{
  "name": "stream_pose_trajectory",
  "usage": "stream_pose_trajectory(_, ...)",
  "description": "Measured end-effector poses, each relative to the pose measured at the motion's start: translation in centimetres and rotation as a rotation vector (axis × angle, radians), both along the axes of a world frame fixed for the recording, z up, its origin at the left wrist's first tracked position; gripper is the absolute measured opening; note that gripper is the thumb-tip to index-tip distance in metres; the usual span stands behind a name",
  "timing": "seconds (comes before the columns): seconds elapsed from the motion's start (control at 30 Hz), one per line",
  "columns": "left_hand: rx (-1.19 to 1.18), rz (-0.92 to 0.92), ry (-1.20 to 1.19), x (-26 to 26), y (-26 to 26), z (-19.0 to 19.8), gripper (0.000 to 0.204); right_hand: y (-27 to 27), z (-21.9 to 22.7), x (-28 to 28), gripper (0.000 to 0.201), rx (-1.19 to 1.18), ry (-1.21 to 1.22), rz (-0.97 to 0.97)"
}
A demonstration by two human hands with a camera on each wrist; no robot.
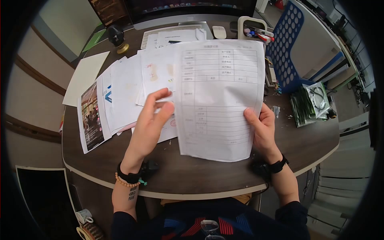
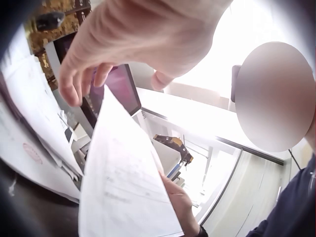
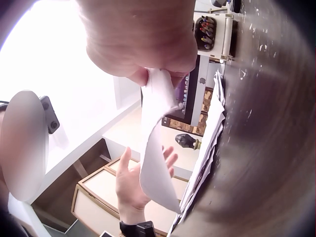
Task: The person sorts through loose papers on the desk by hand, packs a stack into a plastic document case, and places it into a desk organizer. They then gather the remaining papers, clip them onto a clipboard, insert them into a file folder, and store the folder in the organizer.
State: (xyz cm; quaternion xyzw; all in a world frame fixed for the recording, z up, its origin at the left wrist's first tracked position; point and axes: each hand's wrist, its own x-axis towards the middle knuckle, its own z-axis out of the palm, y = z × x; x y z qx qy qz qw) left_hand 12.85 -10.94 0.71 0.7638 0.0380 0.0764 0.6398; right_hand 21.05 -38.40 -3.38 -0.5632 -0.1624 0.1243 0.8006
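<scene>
A printed form (image 1: 220, 96), a white sheet with a ruled table on it, is held up over the desk and faces me. My right hand (image 1: 264, 126) pinches it by the right edge, thumb on the front. From the right wrist the sheet (image 3: 153, 153) is seen edge-on and bowed. Beside its left edge is my left hand (image 1: 150, 120), thumb and fingers apart with nothing between them; the left wrist view shows this hand (image 2: 143, 39) above a corner of the form (image 2: 123, 182). Several loose papers (image 1: 126, 90) lie spread on the desk to the left.
A monitor (image 1: 192, 10) and a keyboard (image 1: 148, 36) partly covered by papers stand at the back, with a white mouse (image 1: 219, 31). To the right are a pen holder (image 1: 252, 24), a blue file rack (image 1: 286, 52) and small plastic packets (image 1: 310, 106). A dark figurine (image 1: 117, 38) stands back left.
</scene>
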Motion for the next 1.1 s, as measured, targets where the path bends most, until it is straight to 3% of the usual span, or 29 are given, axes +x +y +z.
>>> stream_pose_trajectory(0.07, -0.102, -0.079, 0.12, 0.4, -0.3, -0.6, 0.054, -0.2, 0.0, -0.2, 0.033, 0.025, -0.028, 0.055)
stream_pose_trajectory(0.17, -0.042, -0.149, 0.133, -0.2, -0.4, -1.3, 0.036, 0.0, 0.1, -0.7, 0.033, 0.022, -0.029, 0.047)
stream_pose_trajectory(0.23, -0.175, -0.072, 0.008, -1.0, -1.5, -1.3, 0.024, -0.2, 0.1, -0.9, 0.033, -0.029, -0.059, 0.042)
stream_pose_trajectory(0.43, 0.222, -0.05, -0.373, -1.5, -1.5, -1.5, 0.019, -0.2, 0.2, -2.0, 0.025, -0.117, -0.138, 0.06)
stream_pose_trajectory(0.5, 0.281, -0.056, -0.38, -1.7, -1.3, -1.4, 0.018, 0.0, 0.5, -2.1, 0.019, -0.246, -0.175, -0.015)
stream_pose_trajectory(0.67, 0.361, -0.037, -0.458, -1.6, -0.7, -1.7, 0.014, -0.2, 0.5, -2.4, 0.016, -0.268, -0.254, -0.051)
stream_pose_trajectory(0.77, 0.301, -0.068, -0.467, -1.9, -0.2, -2.1, 0.018, -0.4, 0.3, -2.4, 0.016, -0.214, -0.305, -0.04)
stream_pose_trajectory(0.83, -0.395, 0.099, -0.21, -1.7, -0.1, -2.5, 0.031, -0.6, 0.1, -2.6, 0.017, -0.18, -0.315, -0.03)
stream_pose_trajectory(0.87, -0.044, -0.003, -0.116, -1.7, 1.9, -2.9, 0.042, -0.6, 0.1, -2.7, 0.017, -0.135, -0.286, -0.016)
stream_pose_trajectory(0.9, -0.044, -0.006, -0.123, -1.5, 2.3, -3.2, 0.042, -0.6, 0.1, -2.7, 0.018, -0.09, -0.257, 0.0)
stream_pose_trajectory(0.97, 0.555, 0.052, -0.065, -0.8, 2.6, -3.1, 0.046, -0.6, 0.2, -2.9, 0.018, -0.07, -0.234, 0.023)
stream_pose_trajectory(1.03, 0.677, 0.054, -0.044, -1.7, 4.5, -5.1, 0.049, -0.7, 0.3, -2.9, 0.019, -0.054, -0.213, 0.045)
stream_pose_trajectory(1.1, 0.794, -0.224, 0.007, -2.4, 7.1, -7.5, 0.055, -0.9, 0.2, -3.0, 0.02, -0.063, -0.21, 0.079)
